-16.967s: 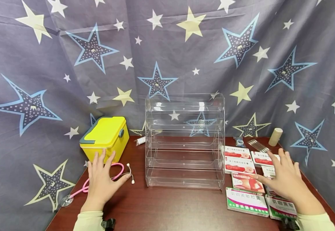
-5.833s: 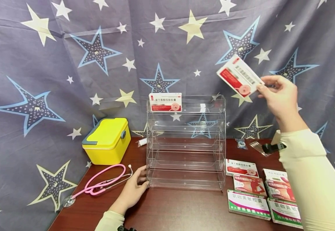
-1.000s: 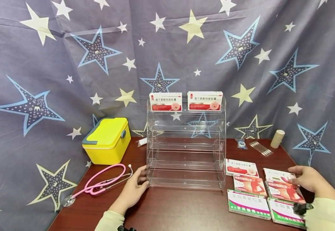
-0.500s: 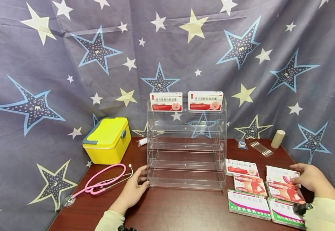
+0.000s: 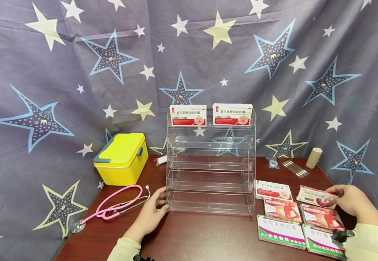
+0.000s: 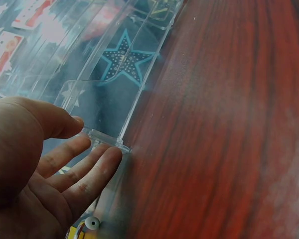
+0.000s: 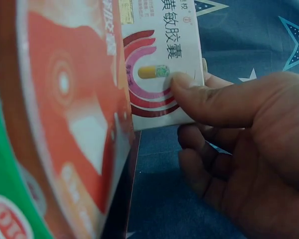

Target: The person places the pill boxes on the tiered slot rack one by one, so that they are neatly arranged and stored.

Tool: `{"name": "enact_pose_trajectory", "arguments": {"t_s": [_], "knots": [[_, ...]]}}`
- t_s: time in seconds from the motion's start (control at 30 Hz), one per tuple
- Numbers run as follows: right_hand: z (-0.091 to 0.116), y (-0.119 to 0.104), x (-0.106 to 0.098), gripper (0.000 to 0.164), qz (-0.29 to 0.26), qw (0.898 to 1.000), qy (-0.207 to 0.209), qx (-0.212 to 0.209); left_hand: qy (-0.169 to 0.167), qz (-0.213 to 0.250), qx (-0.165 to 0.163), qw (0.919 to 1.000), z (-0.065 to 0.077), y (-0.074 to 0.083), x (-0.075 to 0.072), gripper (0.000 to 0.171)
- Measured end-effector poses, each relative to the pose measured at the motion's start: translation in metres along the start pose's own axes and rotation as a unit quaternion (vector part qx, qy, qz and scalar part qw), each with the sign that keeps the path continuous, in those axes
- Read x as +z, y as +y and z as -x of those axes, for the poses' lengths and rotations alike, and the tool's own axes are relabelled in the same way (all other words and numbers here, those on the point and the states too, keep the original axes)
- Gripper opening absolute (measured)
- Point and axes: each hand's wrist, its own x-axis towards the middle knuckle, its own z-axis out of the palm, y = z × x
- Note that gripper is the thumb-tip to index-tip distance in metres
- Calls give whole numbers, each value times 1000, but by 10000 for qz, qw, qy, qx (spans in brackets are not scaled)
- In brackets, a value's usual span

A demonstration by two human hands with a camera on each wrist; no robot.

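Observation:
My right hand (image 5: 350, 199) pinches the end of a white medicine box (image 5: 316, 195) with a red ring design, thumb on its printed face. In the right wrist view the box (image 7: 162, 64) also shows a yellow and green capsule picture. It is tilted up behind a red medicine box (image 5: 321, 216). My left hand (image 5: 151, 214) touches the lower left corner of a clear tiered display rack (image 5: 209, 207); in the left wrist view its extended fingers (image 6: 97, 174) reach the rack's edge. Two white-and-red medicine boxes (image 5: 188, 115) stand side by side on the top tier.
Several other medicine boxes (image 5: 281, 230) lie right of the rack. Behind them are a tape roll in a bag (image 5: 273, 163), a pack of cotton swabs (image 5: 295, 169) and a beige roll (image 5: 314, 158). At left are a yellow case (image 5: 120, 159) and a pink stethoscope (image 5: 117, 208).
A second white-and-red box has joined the first on the top tier since the frame 5.8 seconds ago. In the last second, my right hand has tilted the white box up. The left hand stays put.

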Motion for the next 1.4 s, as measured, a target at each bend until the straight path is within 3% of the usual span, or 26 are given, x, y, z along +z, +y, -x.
{"name": "enact_pose_trajectory", "arguments": {"t_s": [0.17, 0.3, 0.43, 0.53, 0.67, 0.77, 0.83, 0.93, 0.97, 1.1, 1.2, 1.27, 1.4], "knots": [[0, -2, 1, 21, -12, 9999, 120, -98, -11, 38, -39, 10000, 1, -1, 1, 67], [1, -9, -3, 23, 16, 9987, 478, -193, -2, 59, -53, 10000, 2, -2, 1, 66], [4, -28, -10, 32, -119, 9935, 1122, -153, -14, 96, -43, 9999, 3, -2, 0, 66], [5, -53, -18, 36, -486, 9832, 1737, -264, -19, 126, -32, 9999, 4, -2, 0, 66], [7, -98, -29, 33, -1546, 9529, 2561, -503, 9, 131, -12, 9999, 4, 0, -2, 66], [6, -138, -34, 25, -2684, 9125, 2992, -754, 32, 108, -15, 9999, 4, 1, -2, 66], [4, -164, -35, 22, -3419, 8828, 3060, -1003, 27, 113, -27, 9999, 4, 1, -1, 66], [-1, -198, -35, 21, -3822, 8661, 2867, -1471, -6, 177, -44, 9998, 3, 1, -1, 66], [-3, -209, -35, 22, -3839, 8666, 2743, -1626, -15, 192, -45, 9998, 3, 1, -1, 66], [-15, -249, -33, 25, -3235, 8847, 2372, -2373, -10, 134, -18, 9999, 2, 0, 0, 66], [-29, -278, -33, 24, -2749, 8917, 2308, -2757, -3, 113, 25, 9999, 1, 0, -1, 67], [-41, -298, -32, 22, -2618, 8941, 2252, -2850, -4, 143, 42, 9999, 0, 0, -1, 67], [-63, -331, -26, 19, -2499, 9050, 2193, -2655, -9, 119, 34, 9999, 0, 0, 0, 67]]}}
